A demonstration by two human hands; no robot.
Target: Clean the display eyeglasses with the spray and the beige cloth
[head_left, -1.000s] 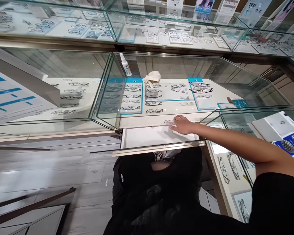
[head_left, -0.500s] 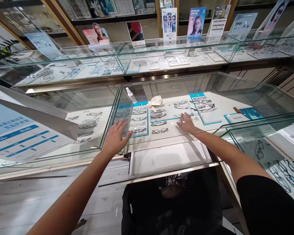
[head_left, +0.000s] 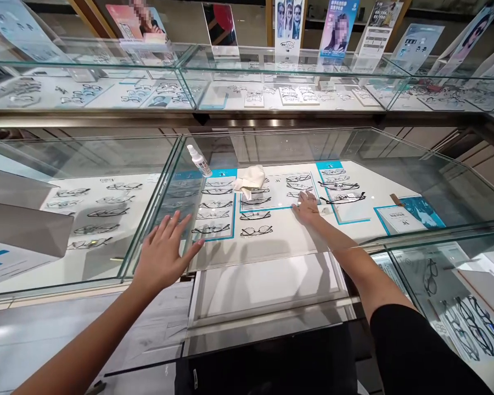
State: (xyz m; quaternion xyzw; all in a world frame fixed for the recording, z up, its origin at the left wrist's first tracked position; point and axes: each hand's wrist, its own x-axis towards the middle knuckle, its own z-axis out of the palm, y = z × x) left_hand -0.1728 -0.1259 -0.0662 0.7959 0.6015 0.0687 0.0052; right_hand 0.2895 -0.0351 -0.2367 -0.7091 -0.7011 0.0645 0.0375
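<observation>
Both hands are spread out in the head view: the left hand (head_left: 164, 252) is wide, fingers fanned and holding nothing, over the near left corner of the glass display case (head_left: 280, 241); whether it touches the glass, I cannot tell. Palm down, the right hand (head_left: 308, 207) reaches over the blue-edged board (head_left: 278, 192), its fingers only slightly apart, right by a pair of thin-framed glasses (head_left: 297, 193) low in the right column. Whether it grips them or merely touches them does not show. A small clear piece (head_left: 324, 210) lies just beside that hand, and dark-rimmed glasses (head_left: 343, 198) sit farther right. With things this close together, a sideways sweep of the wrist could push neighbours out of line. Lifting the forearm carelessly might catch the glass edge, and a leaning left palm would probably smear the pane.
</observation>
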